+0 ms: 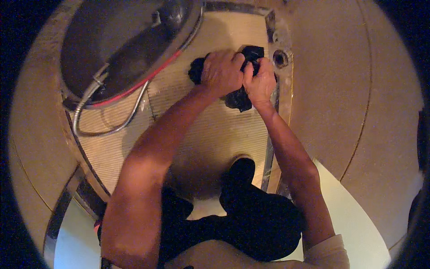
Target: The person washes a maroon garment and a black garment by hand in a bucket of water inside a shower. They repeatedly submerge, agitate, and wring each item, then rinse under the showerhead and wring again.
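Note:
A bunched black cloth [239,101] lies on the ribbed floor [201,134], dark and apparently wet. My left hand [222,70] presses down on it with curled fingers. Beside it, my right hand [263,82] grips another part of the same cloth, thumb turned toward the left hand. Folds of the cloth stick out left of, above and below the hands. Its full shape is hidden under them.
A large dark round tub [114,32] with a red strip [147,79] along its rim stands at the upper left. A flexible metal hose [76,117] loops over its edge. Right of the hands is a round drain-like hole [280,59]. Tiled walls [329,84] rise at both sides.

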Motion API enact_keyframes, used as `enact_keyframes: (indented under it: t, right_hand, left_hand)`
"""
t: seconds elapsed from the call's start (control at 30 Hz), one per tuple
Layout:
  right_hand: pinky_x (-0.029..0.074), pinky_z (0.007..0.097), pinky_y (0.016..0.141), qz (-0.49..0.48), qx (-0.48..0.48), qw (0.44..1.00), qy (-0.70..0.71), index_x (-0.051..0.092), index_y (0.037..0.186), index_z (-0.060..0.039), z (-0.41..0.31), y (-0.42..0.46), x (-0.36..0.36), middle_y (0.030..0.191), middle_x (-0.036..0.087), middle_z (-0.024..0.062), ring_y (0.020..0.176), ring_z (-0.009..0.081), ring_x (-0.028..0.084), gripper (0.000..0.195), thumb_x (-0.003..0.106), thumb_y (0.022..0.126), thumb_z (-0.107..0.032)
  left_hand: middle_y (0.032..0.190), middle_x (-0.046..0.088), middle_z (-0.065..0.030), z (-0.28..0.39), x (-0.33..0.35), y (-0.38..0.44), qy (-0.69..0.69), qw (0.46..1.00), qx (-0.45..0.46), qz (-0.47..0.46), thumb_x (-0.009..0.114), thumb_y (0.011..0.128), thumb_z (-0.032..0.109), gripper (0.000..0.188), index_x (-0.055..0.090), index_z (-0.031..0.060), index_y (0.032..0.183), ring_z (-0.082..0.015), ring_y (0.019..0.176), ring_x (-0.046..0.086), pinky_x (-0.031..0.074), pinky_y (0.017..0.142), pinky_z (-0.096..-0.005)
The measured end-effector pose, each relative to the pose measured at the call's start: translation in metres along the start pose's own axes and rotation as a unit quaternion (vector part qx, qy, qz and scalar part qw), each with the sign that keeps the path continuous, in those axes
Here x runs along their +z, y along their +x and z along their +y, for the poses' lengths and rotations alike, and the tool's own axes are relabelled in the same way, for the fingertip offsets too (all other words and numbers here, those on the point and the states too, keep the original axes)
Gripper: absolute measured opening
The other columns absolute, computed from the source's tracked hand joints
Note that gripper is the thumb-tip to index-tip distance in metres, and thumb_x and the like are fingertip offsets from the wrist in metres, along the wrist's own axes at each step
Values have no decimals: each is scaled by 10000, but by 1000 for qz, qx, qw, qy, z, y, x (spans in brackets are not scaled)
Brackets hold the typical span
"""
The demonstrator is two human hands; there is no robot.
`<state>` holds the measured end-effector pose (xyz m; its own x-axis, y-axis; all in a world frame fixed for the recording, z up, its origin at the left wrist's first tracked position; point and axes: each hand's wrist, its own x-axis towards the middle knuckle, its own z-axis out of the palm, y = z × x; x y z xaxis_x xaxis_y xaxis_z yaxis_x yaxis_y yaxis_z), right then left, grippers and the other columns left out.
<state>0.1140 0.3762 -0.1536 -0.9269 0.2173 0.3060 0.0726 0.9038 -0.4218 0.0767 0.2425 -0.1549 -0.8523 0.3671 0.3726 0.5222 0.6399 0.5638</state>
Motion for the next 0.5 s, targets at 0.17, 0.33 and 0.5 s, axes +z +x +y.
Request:
enact_keyframes:
  t: [0.17,0.33,0.5]
  right_hand:
    - [487,469,751,-121,132,981,69,597,974,3,28,52,-4,857,643,234,827,392,638,385,661,735,-292]
    - [436,424,846,-62,32,988,140,597,937,-10,9,-17,-39,973,560,194,928,369,532,305,657,751,-245]
    - [412,392,812,-8,-45,996,77,525,906,5,-26,-93,-46,979,507,183,896,340,491,184,589,794,-127]
  left_hand:
    - [809,604,-187,-10,23,39,-15,992,-82,96,606,736,242,197,619,49,771,-390,763,573,472,705,-501]
    - [760,601,-146,13,-22,-3,-57,993,-70,-80,588,787,255,240,588,42,676,-352,694,583,472,606,-478]
    - [645,506,-79,12,-32,-71,-25,993,102,-50,627,765,249,239,509,109,612,-245,586,542,455,490,-379]
